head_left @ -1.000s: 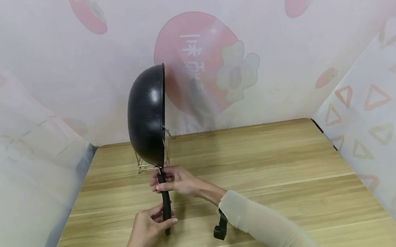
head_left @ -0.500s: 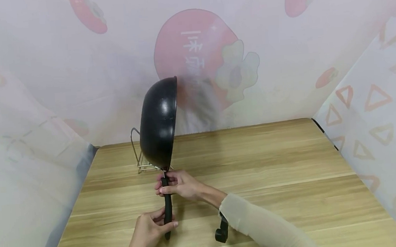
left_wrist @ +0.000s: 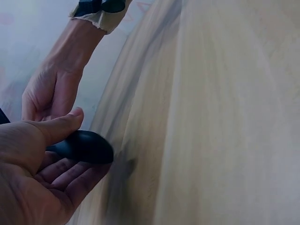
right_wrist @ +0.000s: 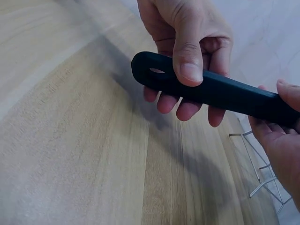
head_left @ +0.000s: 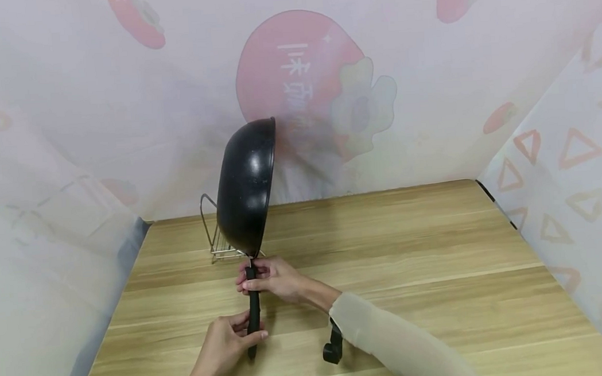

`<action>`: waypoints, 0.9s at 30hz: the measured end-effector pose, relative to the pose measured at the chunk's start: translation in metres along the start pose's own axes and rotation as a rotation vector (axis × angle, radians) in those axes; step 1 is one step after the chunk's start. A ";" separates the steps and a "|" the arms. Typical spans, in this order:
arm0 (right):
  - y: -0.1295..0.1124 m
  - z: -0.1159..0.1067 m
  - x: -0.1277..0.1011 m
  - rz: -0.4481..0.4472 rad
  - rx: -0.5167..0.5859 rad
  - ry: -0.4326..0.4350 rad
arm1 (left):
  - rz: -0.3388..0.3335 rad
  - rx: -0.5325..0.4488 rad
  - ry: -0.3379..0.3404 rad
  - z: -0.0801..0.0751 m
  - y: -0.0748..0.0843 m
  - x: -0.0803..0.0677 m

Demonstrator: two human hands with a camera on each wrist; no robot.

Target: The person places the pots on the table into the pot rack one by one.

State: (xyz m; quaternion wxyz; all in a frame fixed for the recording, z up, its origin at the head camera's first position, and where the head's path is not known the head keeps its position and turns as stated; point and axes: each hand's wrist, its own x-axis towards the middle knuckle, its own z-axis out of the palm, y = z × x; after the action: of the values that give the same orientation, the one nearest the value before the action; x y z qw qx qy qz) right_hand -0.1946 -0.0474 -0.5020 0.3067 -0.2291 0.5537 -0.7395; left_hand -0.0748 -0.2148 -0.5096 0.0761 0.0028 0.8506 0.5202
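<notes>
A black wok (head_left: 246, 185) stands on its edge in the head view, its bowl turned left and its rim leaning slightly right. Its long black handle (head_left: 253, 311) points toward me. My left hand (head_left: 225, 342) holds the handle near its end, thumb on top and fingers beneath. Closer to the bowl, my right hand (head_left: 275, 278) pinches the same handle. In the right wrist view the handle (right_wrist: 225, 91) shows a hanging hole near its tip. Behind the wok is a wire rack (head_left: 224, 250), partly hidden by the bowl.
The wood-grain table (head_left: 414, 261) reaches back to a printed cloth wall (head_left: 416, 117), with more cloth at both sides. A black strap-like piece (head_left: 334, 347) hangs under my right sleeve (head_left: 387, 332).
The wok has shifted right and its upper rim has come lower and tilted right. More of the wire rack's left side now shows. Both hands keep their hold on the handle.
</notes>
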 end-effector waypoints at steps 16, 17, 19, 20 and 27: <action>0.007 -0.009 0.012 -0.005 -0.038 0.043 | 0.033 0.109 -0.055 -0.009 -0.007 0.022; 0.007 -0.009 0.013 0.001 -0.032 0.045 | 0.036 0.106 -0.059 -0.009 -0.008 0.024; 0.006 -0.008 0.013 0.012 -0.021 0.053 | 0.032 0.099 -0.067 -0.010 -0.007 0.024; 0.006 -0.008 0.013 0.015 -0.020 0.055 | 0.027 0.094 -0.070 -0.011 -0.007 0.025; 0.007 -0.006 0.014 0.032 -0.068 0.077 | 0.007 0.103 -0.075 -0.015 -0.007 0.025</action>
State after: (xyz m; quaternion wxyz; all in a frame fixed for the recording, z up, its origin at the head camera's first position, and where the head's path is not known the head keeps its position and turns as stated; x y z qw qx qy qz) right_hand -0.2068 -0.0550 -0.5107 0.2890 -0.2021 0.5934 -0.7235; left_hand -0.1010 -0.2290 -0.5124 0.1058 0.0292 0.8727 0.4757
